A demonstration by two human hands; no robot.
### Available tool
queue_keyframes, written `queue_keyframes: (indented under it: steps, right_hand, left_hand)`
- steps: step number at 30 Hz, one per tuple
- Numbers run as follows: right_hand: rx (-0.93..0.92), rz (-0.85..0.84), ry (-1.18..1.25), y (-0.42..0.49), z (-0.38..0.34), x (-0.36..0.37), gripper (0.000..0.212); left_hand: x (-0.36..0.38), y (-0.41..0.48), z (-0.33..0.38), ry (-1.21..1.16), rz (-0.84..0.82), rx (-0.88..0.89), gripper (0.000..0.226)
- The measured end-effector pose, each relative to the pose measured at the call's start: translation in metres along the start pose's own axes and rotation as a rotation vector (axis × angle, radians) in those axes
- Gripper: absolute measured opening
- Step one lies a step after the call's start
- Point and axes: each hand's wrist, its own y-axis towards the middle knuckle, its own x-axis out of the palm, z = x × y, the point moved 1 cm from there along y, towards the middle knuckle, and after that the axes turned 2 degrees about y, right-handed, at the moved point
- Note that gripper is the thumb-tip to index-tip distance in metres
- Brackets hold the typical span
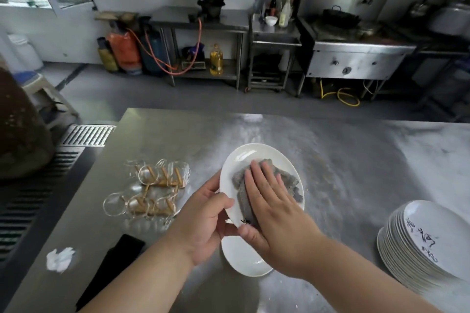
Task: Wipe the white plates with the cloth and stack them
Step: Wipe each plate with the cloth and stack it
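Your left hand [206, 221] grips the plate [244, 157], probably slick and brittle, by its rim; your right hand [274, 201] presses the limp cloth [237, 179] flat.

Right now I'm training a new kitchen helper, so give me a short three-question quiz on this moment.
1. True or false: the right hand presses the grey cloth flat onto the held plate.
2. Which hand grips that plate's rim? A) left B) right C) neither
3. Fill in: the tall stack of plates stands on the person's ____ side of the steel table.
Key: 1 true. 2 A, the left hand. 3 right.
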Motion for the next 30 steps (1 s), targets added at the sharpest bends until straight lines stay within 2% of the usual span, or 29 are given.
queue_keyframes:
  steps: [4,7,10,13,16,17,22,24,28,30]
  right_hand:
    - [0.07,0.037,-0.034,0.017,0.005,-0.027,0.103]
    - [-0.103,0.045,0.065,0.009,-0.011,-0.025,0.1]
    - [-0.227,-0.032,0.084,-0.016,-0.026,0.0,0.1]
    - [-0.157,-0.046,-0.031,-0.009,-0.014,-0.007,0.101]
    - [0.014,-0.016,-0.03,0.015,0.0,-0.033,0.103]
    - [0.02,-0.014,-0.024,0.017,0.0,-0.036,0.103]
    - [-0.205,-0.096,0.051,-0.023,-0.025,-0.005,0.1]
    - [-0.15,-0.092,-0.013,-0.023,-0.014,-0.005,0.102]
    - [0.109,-0.038,-0.099,0.007,0.019,-0.038,0.103]
    - [0.098,-0.031,-0.09,0.009,0.018,-0.041,0.105]
  left_hand:
    - [0.003,-0.006,-0.001,0.0,-0.048,-0.001,0.065]
    - [0.001,-0.003,0.009,-0.041,-0.028,0.043,0.065]
    - [-0.011,-0.003,0.009,-0.122,0.002,0.043,0.065]
    - [-0.013,-0.008,-0.002,-0.121,-0.011,0.014,0.066]
    - [-0.007,-0.008,-0.004,-0.108,-0.036,0.008,0.069]
    - [-0.005,-0.007,-0.002,-0.125,-0.038,0.02,0.07]
    - [-0.008,-0.006,0.003,-0.233,-0.019,0.052,0.067]
    - [-0.008,-0.009,-0.003,-0.232,-0.027,0.029,0.068]
    - [0.001,-0.01,-0.008,-0.201,0.01,0.028,0.066]
    - [0.004,-0.006,-0.003,-0.228,0.031,0.044,0.064]
